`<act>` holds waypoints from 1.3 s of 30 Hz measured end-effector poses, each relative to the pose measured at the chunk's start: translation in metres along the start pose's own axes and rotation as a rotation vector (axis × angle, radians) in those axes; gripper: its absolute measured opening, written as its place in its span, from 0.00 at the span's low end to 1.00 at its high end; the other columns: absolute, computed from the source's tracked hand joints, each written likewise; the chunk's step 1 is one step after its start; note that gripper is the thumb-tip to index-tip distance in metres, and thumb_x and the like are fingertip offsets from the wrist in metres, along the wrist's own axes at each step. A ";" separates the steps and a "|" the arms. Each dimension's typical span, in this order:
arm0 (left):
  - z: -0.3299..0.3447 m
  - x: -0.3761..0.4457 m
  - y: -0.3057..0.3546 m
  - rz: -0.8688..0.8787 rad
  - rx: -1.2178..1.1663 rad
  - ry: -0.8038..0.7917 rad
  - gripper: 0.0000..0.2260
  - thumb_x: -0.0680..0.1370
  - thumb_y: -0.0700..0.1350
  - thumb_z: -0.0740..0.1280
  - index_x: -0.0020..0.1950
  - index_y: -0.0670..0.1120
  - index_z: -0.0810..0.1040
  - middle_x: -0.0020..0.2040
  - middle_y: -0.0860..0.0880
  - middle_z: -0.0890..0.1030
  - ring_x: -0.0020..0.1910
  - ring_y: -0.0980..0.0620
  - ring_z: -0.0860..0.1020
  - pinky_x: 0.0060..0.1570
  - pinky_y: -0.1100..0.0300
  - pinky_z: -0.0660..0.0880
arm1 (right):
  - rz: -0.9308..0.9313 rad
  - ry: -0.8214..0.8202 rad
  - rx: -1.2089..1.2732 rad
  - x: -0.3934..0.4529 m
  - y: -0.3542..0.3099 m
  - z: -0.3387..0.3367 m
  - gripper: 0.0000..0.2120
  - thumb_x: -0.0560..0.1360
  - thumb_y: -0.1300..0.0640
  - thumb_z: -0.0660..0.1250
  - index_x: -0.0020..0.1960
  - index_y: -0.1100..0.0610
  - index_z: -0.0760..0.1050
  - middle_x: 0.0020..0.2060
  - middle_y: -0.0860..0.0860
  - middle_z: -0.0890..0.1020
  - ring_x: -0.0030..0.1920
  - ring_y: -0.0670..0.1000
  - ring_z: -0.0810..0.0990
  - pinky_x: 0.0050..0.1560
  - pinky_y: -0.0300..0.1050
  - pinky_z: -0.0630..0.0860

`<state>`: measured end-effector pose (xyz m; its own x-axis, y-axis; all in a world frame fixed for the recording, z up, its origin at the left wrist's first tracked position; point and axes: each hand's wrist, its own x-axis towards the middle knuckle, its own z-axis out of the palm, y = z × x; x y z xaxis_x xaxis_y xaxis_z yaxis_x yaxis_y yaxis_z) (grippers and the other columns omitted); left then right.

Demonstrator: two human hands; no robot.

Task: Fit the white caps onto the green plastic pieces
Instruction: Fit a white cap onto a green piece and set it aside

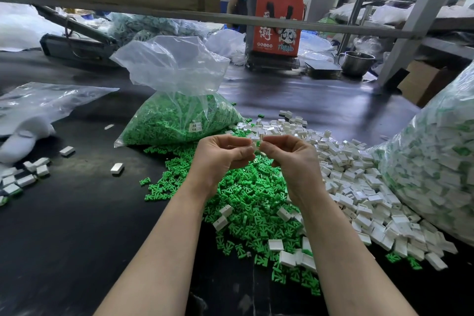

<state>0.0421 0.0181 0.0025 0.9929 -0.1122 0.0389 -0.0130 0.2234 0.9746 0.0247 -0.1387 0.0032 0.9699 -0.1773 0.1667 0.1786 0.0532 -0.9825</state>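
Table: dark, with loose parts.
Green pieces: heap under the hands.
White caps: heap nearer the right hand.
Left hand: pinches a white cap.
Right hand: pinches a green piece, touching the cap, fingertips meeting at mid-air.

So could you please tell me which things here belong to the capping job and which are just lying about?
Job: left hand and right hand pinching a white cap and green piece; green pile; cap pile; bag of green pieces.
Lying about: red bag; metal pot; cardboard box.
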 end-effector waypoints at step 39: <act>-0.005 -0.003 0.006 0.179 0.349 -0.070 0.08 0.70 0.29 0.73 0.42 0.42 0.84 0.38 0.47 0.86 0.38 0.51 0.85 0.40 0.65 0.79 | 0.020 -0.179 -0.263 -0.002 -0.002 -0.004 0.04 0.71 0.63 0.75 0.38 0.57 0.82 0.31 0.50 0.84 0.30 0.41 0.79 0.30 0.30 0.71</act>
<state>0.0392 0.0243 0.0076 0.9611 -0.1694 0.2183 -0.2365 -0.0957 0.9669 0.0216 -0.1423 0.0047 0.9907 -0.0021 0.1364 0.1331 -0.2048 -0.9697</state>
